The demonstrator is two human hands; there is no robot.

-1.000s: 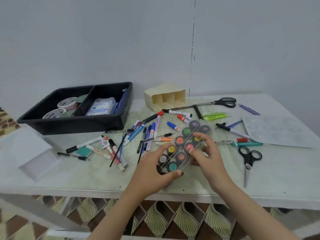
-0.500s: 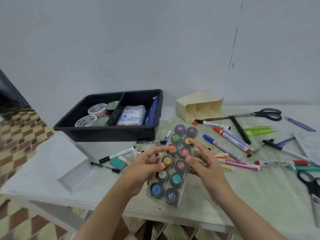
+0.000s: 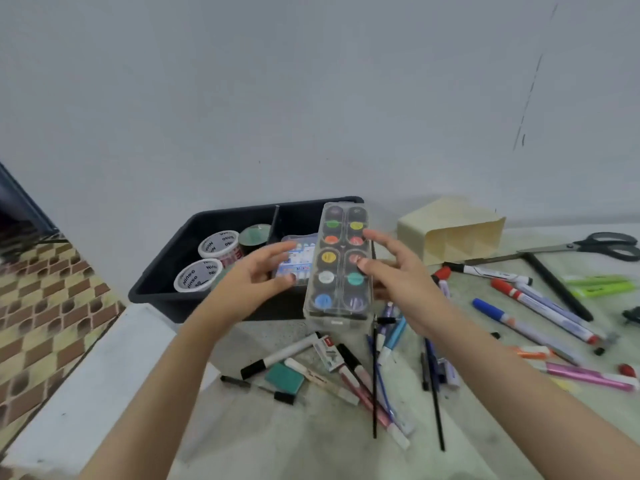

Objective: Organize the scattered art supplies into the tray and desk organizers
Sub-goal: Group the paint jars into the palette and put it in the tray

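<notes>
A person's right hand [image 3: 398,282] holds a watercolour set [image 3: 341,261] over the right compartment of a black tray [image 3: 156,299], which stands by the table's [image 3: 277,438] back edge toward its left. The thumb lies on the clear lid and the fingers wrap the right long edge. The left hand [image 3: 249,282] hangs with fingers straight just beside the case's left edge; whether it touches cannot be told. The case's near end overhangs the tray's front wall, above a clear plastic box [image 3: 298,261] already lying in that compartment. Tape rolls [image 3: 221,249] fill the left compartment.

The case looks light and rigid, its smooth lid likely slippery. It is probably best gripped across its narrow width at the two long edges, near the middle, and kept level in case the lid's catch is loose.

Markers [image 3: 540,306], pens and scissors [image 3: 602,245] lie scattered toward the right edge, with a cream desk organizer [image 3: 450,230] on its side beside the tray.
</notes>
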